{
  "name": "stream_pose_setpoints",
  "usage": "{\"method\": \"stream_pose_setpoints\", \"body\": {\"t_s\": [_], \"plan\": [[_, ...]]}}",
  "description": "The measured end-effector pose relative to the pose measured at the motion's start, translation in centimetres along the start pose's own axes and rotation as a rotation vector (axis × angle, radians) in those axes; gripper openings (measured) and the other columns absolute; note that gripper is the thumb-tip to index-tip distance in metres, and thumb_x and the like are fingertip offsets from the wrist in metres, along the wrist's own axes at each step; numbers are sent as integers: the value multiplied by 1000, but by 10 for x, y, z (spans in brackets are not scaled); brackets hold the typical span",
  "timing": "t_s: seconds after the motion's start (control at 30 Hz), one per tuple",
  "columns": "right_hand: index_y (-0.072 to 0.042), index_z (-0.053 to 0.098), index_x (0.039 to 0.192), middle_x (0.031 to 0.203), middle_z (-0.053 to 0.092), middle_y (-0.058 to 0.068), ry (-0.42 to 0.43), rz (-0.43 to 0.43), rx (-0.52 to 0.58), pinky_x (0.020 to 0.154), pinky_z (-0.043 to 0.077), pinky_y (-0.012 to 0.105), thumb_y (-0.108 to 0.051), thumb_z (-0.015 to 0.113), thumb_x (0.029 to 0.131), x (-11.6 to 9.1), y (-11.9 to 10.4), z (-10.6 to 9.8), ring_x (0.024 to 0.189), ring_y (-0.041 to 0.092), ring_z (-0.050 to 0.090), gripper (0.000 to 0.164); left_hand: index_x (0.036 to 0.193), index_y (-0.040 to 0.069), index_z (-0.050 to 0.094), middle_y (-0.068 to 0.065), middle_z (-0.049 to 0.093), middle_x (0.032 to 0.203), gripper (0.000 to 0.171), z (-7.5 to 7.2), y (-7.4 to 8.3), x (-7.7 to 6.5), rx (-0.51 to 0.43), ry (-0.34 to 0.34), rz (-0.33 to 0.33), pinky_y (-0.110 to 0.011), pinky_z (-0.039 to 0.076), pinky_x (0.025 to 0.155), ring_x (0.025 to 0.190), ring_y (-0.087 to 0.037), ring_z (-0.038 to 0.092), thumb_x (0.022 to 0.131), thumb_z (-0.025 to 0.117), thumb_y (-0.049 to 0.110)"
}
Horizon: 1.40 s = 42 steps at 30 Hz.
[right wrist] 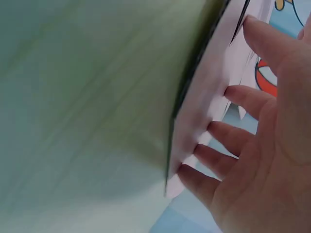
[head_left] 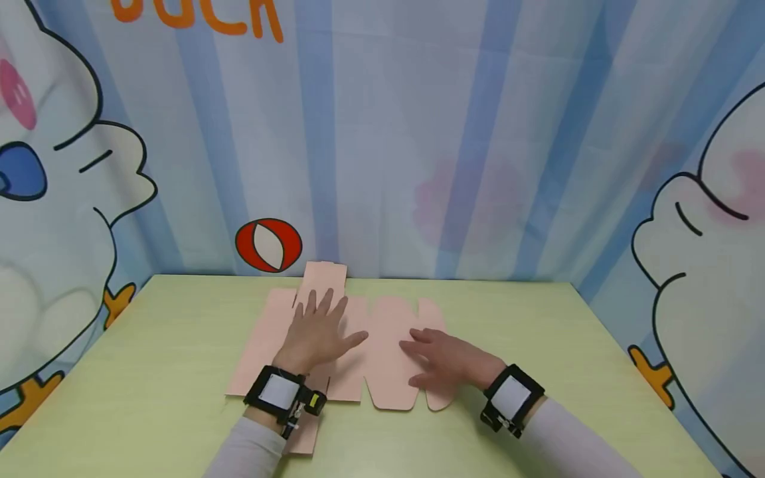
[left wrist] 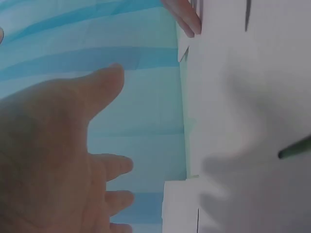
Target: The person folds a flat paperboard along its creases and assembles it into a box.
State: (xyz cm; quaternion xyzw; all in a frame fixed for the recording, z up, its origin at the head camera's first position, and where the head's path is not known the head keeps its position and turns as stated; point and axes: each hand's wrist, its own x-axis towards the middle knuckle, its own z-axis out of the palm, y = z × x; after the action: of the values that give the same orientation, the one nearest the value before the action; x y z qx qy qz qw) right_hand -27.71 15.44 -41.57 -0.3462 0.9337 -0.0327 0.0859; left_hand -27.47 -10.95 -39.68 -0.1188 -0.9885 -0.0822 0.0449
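Note:
A flat pink cardboard box blank with slots, folds and rounded flaps lies spread on the table. My left hand is over its left part, fingers spread and thumb pointing right. In the left wrist view, a gap separates this hand from the pale cardboard, on which its shadow falls. On the right side of the blank, the fingertips of my right hand rest near the narrow end flap. The right wrist view has these fingers slightly bent and touching the cardboard surface, without gripping it.
The pale green table extends on both sides of the cardboard. Behind it hangs a blue-striped curtain printed with white cartoon figures and a red ball. Each wrist wears a strapped device.

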Motion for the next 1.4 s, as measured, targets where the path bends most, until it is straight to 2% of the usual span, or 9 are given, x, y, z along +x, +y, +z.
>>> {"method": "stream_pose_setpoints", "body": {"t_s": [0.2, 0.37, 0.5, 0.6, 0.77, 0.9, 1.13, 1.3, 1.4], "plan": [[-19, 40, 139, 143, 33, 13, -15, 30, -22, 102, 32, 44, -51, 58, 83, -8, -8, 0, 130, 32, 32, 67, 140, 15, 38, -16, 27, 146, 79, -6, 3, -8, 19, -116, 19, -58, 22, 103, 132, -44, 18, 80, 44, 68], [-15, 44, 135, 136, 40, 15, 0, 13, -50, 96, 37, 44, -49, 61, 81, -16, -22, -2, 121, 35, 39, 66, 136, 19, 43, -13, 36, 142, 78, -1, 7, -11, 107, -252, 30, -59, 34, 94, 126, -45, 31, 78, 45, 71], [-14, 47, 131, 124, 46, 13, 29, -5, -124, 85, 43, 40, -50, 62, 80, -22, -32, 2, 103, 31, 45, 64, 123, 19, 55, -8, 54, 122, 70, 7, 13, -14, 131, -309, 81, -53, 42, 84, 106, -35, 52, 76, 49, 70], [-15, 47, 129, 117, 47, 12, 26, 0, -164, 75, 45, 37, -52, 62, 78, -26, -39, 4, 93, 27, 44, 65, 117, 18, 58, -5, 58, 107, 66, 8, 19, -17, 119, -327, 105, -49, 45, 78, 92, -30, 55, 74, 52, 69], [-14, 46, 128, 110, 48, 11, -20, -4, -201, 69, 44, 34, -55, 61, 77, -32, -51, 3, 87, 25, 43, 67, 130, 20, 49, -11, 49, 126, 80, 7, 25, -23, 90, -352, 95, -55, 43, 82, 105, -39, 49, 69, 56, 72], [-19, 48, 127, 111, 48, 9, -74, -15, -192, 71, 45, 34, -55, 63, 76, -37, -55, -3, 91, 23, 45, 64, 138, 21, 41, -13, 34, 142, 89, 7, 25, -26, 86, -357, 99, -60, 37, 89, 123, -48, 33, 66, 62, 69], [-25, 48, 130, 129, 48, 4, -51, -123, -108, 92, 41, 42, -45, 69, 75, -40, -44, -17, 116, 24, 45, 62, 140, 24, 37, -9, 26, 148, 90, 6, 19, -22, 54, -397, 125, -61, 31, 95, 131, -46, 20, 65, 68, 63], [-26, 39, 138, 143, 35, 4, -74, -206, -71, 102, 33, 43, -47, 71, 74, -39, -37, -14, 131, 25, 32, 75, 139, 32, 37, 0, 22, 150, 87, 11, 11, -16, -33, -447, 209, -58, 26, 101, 136, -36, 13, 64, 75, 54], [-30, 37, 139, 145, 32, 3, -109, -197, -65, 101, 34, 41, -50, 70, 73, -40, -37, -7, 132, 23, 30, 76, 137, 36, 39, 5, 23, 149, 84, 13, 7, -15, -107, -467, 282, -56, 24, 102, 138, -32, 10, 63, 78, 45]]}}
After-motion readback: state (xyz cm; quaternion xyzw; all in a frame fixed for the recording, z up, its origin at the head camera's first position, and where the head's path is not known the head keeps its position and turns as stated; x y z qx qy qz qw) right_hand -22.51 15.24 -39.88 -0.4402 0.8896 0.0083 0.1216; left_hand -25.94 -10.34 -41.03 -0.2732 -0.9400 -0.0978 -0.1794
